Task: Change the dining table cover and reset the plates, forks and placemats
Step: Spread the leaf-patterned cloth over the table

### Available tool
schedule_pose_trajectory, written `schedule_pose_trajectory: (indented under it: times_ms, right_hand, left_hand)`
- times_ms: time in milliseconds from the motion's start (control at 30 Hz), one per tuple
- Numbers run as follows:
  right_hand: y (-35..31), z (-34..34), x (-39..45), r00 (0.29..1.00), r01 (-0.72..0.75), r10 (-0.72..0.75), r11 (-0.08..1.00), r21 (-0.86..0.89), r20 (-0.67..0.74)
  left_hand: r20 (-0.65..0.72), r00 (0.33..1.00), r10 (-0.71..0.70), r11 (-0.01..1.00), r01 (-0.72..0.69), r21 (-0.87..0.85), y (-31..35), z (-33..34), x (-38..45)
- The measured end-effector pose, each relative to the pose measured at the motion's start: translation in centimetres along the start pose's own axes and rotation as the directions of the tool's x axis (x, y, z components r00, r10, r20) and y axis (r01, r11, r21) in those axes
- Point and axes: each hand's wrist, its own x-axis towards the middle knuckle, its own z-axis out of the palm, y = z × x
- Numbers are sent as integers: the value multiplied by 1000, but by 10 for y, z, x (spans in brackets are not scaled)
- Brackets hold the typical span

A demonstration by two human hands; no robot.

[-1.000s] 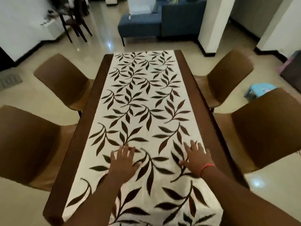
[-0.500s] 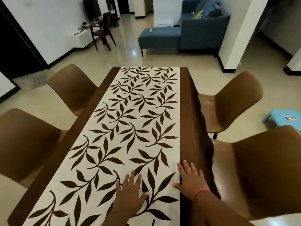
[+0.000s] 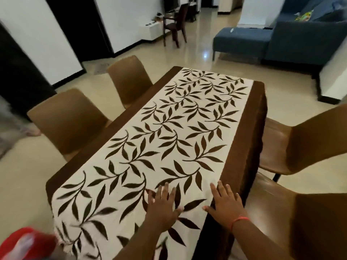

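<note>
Leaf-patterned table cover (image 3: pixel 169 137) under both flat, spread, empty hands, left hand (image 3: pixel 163 205) beside right hand (image 3: pixel 225 203) at its brown border.

Cream leaf-print table cover (image 3: pixel 169 147) lies flat along dark brown table (image 3: pixel 242 151).

We see four brown chairs near us, two on the left (image 3: pixel 69 117) (image 3: pixel 129 79) and two on the right (image 3: pixel 304 145) (image 3: pixel 309 222). Beyond, a blue sofa (image 3: pixel 293 42) stands on the glossy cream floor (image 3: pixel 197 53), with a dark wooden chair (image 3: pixel 174 25) by the white wall. A blurred red object (image 3: pixel 26 244) sits at the lower left corner.
</note>
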Motion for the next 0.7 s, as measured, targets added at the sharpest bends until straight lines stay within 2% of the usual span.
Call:
schedule_pose_trajectory:
  times_ms: [133,200,367,433,700]
  right_hand:
    - [27,-9,3,980,196,-197,978,-72,-13]
    - [52,-8,-4,960,280,-278,952,-124,34]
    - [93,-5,-34,925,374,-350,907,-191,151]
    - [85,-3,-41,895,442,-412,870,-216,172]
    - [54,28,-72,813,581,-553,757,-298,182]
  left_hand:
    - [-37,977,-211,977,209,-49,30,19,-31]
    - [-45,954,-298,953,294,-78,58,41,-63]
    - [-2,894,-447,889,444,-114,110,77,-142]
    - [45,855,-516,838,515,-180,123,88,-174]
    - [82,771,-632,717,621,-316,150,138,-235]
